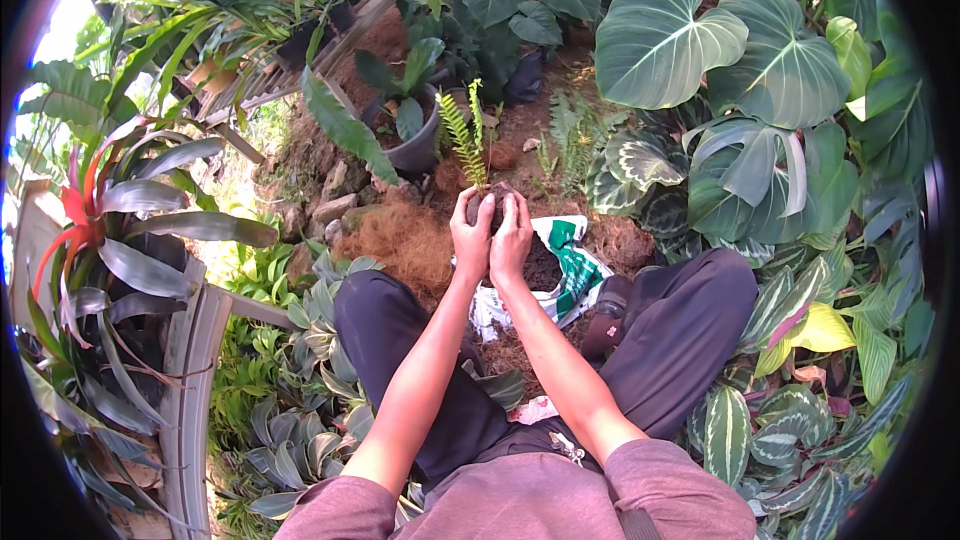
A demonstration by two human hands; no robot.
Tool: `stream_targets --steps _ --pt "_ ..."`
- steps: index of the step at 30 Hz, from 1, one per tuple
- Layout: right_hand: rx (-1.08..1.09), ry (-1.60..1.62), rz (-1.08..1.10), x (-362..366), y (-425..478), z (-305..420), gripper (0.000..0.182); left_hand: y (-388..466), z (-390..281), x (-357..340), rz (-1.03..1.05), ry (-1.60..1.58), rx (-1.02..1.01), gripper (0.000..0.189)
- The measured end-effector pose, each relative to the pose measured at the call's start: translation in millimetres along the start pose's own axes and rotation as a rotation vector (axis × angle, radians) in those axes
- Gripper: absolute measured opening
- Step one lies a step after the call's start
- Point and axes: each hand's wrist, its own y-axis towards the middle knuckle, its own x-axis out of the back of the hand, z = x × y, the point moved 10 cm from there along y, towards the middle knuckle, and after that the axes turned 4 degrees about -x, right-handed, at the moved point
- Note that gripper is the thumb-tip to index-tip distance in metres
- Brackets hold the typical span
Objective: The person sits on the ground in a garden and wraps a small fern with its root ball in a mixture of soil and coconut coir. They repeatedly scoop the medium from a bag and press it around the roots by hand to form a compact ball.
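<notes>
Between my left hand (472, 231) and my right hand (513, 234) is a dark root ball of soil (491, 199), cupped from both sides with the thumbs along its near face. A small fern (466, 136) with a few yellow-green fronds rises upright from the ball. Below and right of the hands lies an opened white and green plastic bag (574, 259) that bears writing, with dark potting soil (541, 268) in it. A heap of brown coconut fibre (401, 244) lies left of my hands.
A grey pot (415, 150) with a leafy plant stands beyond the hands. Stones (334, 208) lie to the left. Large-leaved plants (667, 34) crowd the right side; a red-centred bromeliad (75, 214) grows by a rail (196, 390) at left.
</notes>
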Motion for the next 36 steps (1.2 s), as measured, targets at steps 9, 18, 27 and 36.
stream_targets --steps 9,18,27,36 --pt "0.201 -0.206 0.052 -10.7 -9.5 31.8 0.029 3.0 -3.9 -3.8 -0.013 -0.189 0.033 0.030" --pt "0.372 -0.249 0.055 -20.8 -22.2 50.6 0.023 7.0 5.2 6.1 0.030 -0.200 0.027 0.026" --pt "0.321 -0.154 0.091 -22.4 -15.7 49.0 0.030 6.3 -13.8 -11.0 0.091 -0.457 0.093 0.047" --pt "0.004 -0.013 0.303 -21.3 28.1 27.0 0.032 15.5 -33.8 -22.6 0.225 -0.392 -0.014 0.065"
